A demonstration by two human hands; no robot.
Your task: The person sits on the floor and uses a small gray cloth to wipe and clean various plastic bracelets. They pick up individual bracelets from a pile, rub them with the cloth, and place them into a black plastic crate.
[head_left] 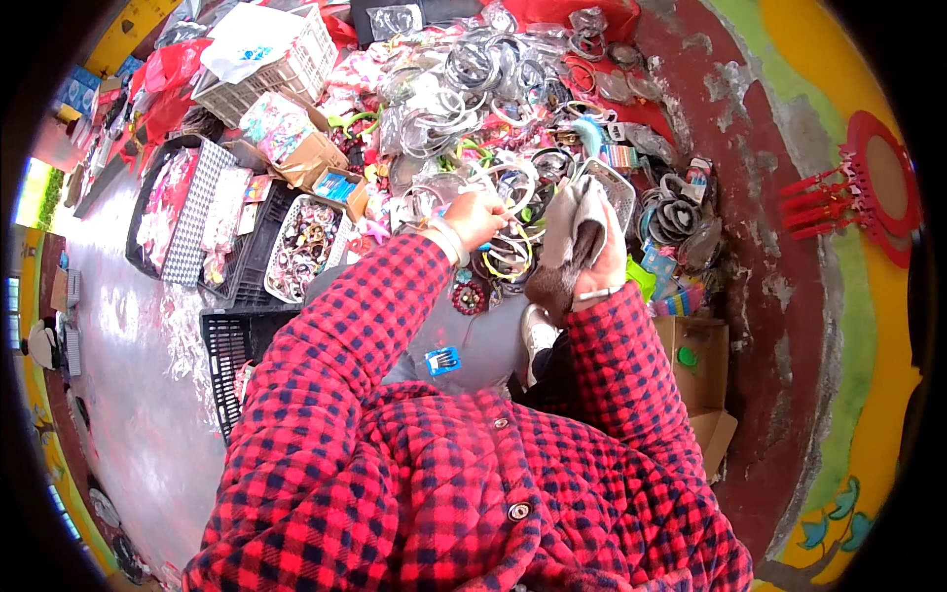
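Observation:
My left hand (476, 217) is closed on a thin white hoop-shaped hairband (520, 181) and holds it over a heap of hair accessories. My right hand (602, 259) grips a grey-brown cloth (575, 242) that hangs down in front of it, right beside the hoop. Both arms wear red and black checked padded sleeves. More rings and hairbands (508, 259) lie just under the two hands. A white bangle circles my left wrist (450, 240).
A pile of packaged silver bracelets (464, 84) fills the table behind. White baskets (296, 59) and a tray of small ornaments (306, 247) stand at the left, near a black crate (229, 345). Cardboard boxes (698, 360) sit at the right by a red floor.

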